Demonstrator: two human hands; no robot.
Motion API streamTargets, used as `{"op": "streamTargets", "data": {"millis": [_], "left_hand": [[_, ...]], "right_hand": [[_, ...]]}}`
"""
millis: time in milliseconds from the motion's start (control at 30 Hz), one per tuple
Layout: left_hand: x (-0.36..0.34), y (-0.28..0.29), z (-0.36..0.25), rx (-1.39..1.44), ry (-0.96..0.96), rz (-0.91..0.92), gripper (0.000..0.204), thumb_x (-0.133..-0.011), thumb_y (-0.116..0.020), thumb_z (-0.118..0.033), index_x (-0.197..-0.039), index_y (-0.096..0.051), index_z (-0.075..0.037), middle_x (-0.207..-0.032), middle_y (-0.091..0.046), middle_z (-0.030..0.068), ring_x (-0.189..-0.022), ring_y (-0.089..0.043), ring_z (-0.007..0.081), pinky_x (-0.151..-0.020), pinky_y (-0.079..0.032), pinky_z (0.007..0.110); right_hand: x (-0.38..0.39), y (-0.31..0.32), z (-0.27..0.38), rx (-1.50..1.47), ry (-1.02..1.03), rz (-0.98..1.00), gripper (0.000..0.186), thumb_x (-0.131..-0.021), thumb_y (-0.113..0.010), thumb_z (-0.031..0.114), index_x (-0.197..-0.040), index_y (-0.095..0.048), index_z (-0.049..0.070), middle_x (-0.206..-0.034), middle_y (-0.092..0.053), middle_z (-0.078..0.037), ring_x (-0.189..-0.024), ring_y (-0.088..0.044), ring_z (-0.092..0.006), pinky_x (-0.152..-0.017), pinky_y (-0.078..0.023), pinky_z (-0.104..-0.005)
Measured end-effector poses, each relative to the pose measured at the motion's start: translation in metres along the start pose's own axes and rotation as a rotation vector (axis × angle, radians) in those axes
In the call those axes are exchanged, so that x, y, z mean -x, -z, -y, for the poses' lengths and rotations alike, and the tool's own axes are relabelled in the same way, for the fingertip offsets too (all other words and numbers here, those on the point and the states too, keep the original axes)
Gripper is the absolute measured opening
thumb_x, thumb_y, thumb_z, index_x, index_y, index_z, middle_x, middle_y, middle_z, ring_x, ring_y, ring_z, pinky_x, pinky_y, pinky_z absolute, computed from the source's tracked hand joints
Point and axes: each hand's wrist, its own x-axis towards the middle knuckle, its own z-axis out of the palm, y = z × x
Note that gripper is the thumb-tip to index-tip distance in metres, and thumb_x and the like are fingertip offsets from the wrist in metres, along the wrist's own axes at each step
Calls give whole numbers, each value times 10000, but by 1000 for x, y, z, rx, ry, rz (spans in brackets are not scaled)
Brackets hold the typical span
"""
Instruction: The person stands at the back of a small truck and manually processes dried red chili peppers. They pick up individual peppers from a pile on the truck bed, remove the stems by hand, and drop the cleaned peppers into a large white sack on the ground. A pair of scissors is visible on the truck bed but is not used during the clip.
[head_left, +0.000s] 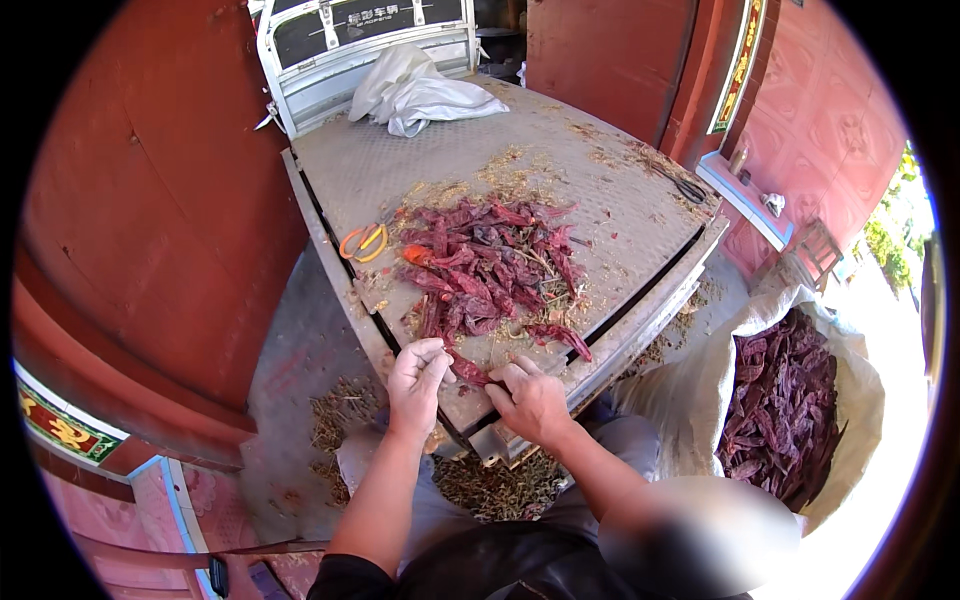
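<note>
At the far left of my head-camera view I see a tall red door panel (160, 200). Beside it, dry stem litter (345, 405) lies on the grey floor. Next comes a flat metal truck bed (345, 170) in front of the person. Near its left edge rest scissors (363, 243) with orange and yellow handles.

Of the two bare hands, the left hand (424, 372) is over the near edge of the bed, thumb and fingertips pinched together on the left end of a dried red pepper (468, 368). Farther back, a crumpled white sack (425, 92) lies at the bed's far end. Just beyond the held pepper I see a loose heap of wrinkled, dark-red dried peppers (490, 265), with one bright orange-red pepper (417, 255) at its left side.

The right hand (525, 395) has its fingers curled and its thumb pressed in, gripping the pepper's right end. A single loose pepper (560, 338) lies just beyond that hand. Dark-handled shears (688, 188) rest near the bed's right edge. At far right stands a large pale sack (860, 390), its mouth wide, filled with dark-red dried peppers.
</note>
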Motion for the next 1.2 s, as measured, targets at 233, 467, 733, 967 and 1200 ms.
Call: {"op": "streamTargets", "data": {"millis": [233,467,733,967,1200], "left_hand": [[-1,3,5,35,-99,-294,283,-962,-602,-51,-1241,-557,-62,-1068,-640,49,-837,-604,113,-691,-467,244],[4,2,-10,161,15,-23,313,-1010,-606,-259,-1197,-611,-8,-1134,-683,76,-1028,-610,128,-898,-462,287],[5,2,-12,108,-11,-59,225,-1009,-586,-157,-1187,-617,-23,-1062,-695,66,-908,-608,112,-750,-460,248],[11,-8,-23,-399,-337,-7,141,-906,-683,-26,-1040,-717,1,-1025,-648,55,-961,-596,131,-839,-490,274],[26,-26,-44,-924,-712,223,335,-684,-728,60,-957,-752,-133,-971,-639,46,-893,-634,253,-783,-519,359]], "right_hand": [[-4,9,1,-215,71,-124,112,-861,-702,130,-932,-655,57,-891,-654,-135,-865,-646,-354,-724,-531,-438],[-17,0,9,-286,114,-107,127,-851,-716,94,-942,-646,41,-918,-649,-144,-871,-641,-345,-753,-526,-420],[-19,-7,16,-430,-33,-167,116,-916,-678,135,-945,-639,30,-839,-618,-126,-763,-632,-288,-691,-511,-390],[-16,-17,-13,-594,24,-42,344,-1039,-534,299,-907,-662,8,-715,-602,-52,-655,-595,-148,-627,-481,-310],[-23,4,-23,-933,-103,286,509,-1042,-483,461,-991,-678,-7,-779,-671,-87,-721,-636,-168,-682,-501,-323]]}}
